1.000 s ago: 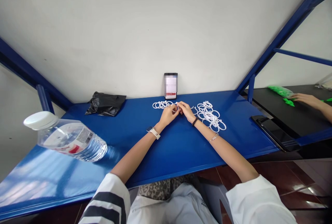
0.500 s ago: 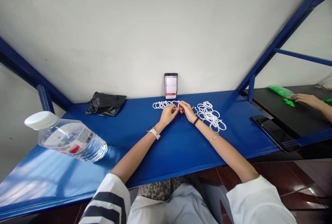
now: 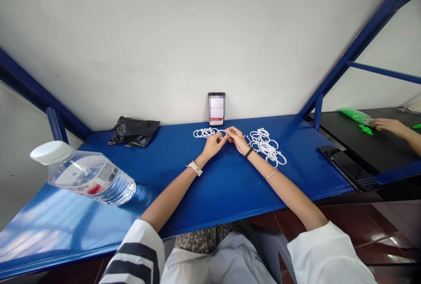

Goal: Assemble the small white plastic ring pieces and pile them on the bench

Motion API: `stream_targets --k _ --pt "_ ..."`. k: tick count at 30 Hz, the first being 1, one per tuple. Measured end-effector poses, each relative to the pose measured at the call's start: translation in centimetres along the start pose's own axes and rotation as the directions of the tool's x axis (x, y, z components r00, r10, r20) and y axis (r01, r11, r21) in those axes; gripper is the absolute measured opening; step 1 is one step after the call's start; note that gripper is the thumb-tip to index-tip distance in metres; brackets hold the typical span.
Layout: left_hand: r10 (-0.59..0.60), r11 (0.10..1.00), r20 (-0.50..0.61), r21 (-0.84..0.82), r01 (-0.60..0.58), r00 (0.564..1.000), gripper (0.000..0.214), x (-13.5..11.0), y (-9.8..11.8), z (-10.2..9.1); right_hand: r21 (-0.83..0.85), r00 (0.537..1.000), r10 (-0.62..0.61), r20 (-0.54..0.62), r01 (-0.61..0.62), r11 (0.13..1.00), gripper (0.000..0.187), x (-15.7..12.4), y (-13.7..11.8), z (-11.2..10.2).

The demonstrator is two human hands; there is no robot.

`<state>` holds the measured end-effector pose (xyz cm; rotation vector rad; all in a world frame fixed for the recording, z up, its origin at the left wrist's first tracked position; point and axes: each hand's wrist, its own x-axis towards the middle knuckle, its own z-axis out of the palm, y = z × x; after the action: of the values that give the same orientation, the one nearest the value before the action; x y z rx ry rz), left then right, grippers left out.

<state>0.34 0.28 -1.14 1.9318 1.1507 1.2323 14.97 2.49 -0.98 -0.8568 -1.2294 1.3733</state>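
Observation:
My left hand point(image 3: 214, 144) and my right hand point(image 3: 237, 139) meet at the far middle of the blue table point(image 3: 210, 178). Both pinch one white plastic ring point(image 3: 224, 133) between their fingertips. A short row of white rings point(image 3: 204, 133) lies just left of the hands, near the wall. A loose heap of white rings point(image 3: 267, 147) lies to the right of my right wrist. A white watch sits on my left wrist, and bracelets are on my right arm.
A phone point(image 3: 216, 109) leans upright against the wall behind the hands. A black plastic bag point(image 3: 133, 131) lies at the back left. A water bottle point(image 3: 83, 174) stands near left. On the right, a dark tablet point(image 3: 347, 166), and another person's hand point(image 3: 384, 124) by green parts point(image 3: 358, 118).
My hands have shifted slightly toward the wall with the ring, and the fingertips have turned it a little. The other person's hand on the right has moved slightly.

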Motion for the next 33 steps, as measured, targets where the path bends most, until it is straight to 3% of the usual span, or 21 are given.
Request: stream_targets --k 5,15,25,33 --pt "-0.106 0.986 -0.026 -0.133 0.101 0.994 0.026 -0.1 0.1 0.0 -0.017 1.0 -0.029 -0.002 0.029 0.999 0.046 0.1 0.2 -0.1" --pt "-0.182 0.959 0.0 -0.219 0.178 0.983 0.042 0.0 -0.3 0.0 -0.044 0.998 -0.055 0.007 0.056 0.997 0.049 0.0 0.2 -0.2" --pt "-0.174 0.964 0.038 -0.198 0.178 0.984 0.038 0.2 -0.4 -0.1 -0.017 1.0 -0.017 0.006 0.018 1.0 0.047 -0.3 -0.7 0.2" --pt "-0.18 0.94 0.047 -0.287 0.186 0.983 0.039 0.2 -0.5 -0.1 0.013 0.999 0.032 0.03 -0.033 0.999 0.037 -0.4 -0.9 0.2"
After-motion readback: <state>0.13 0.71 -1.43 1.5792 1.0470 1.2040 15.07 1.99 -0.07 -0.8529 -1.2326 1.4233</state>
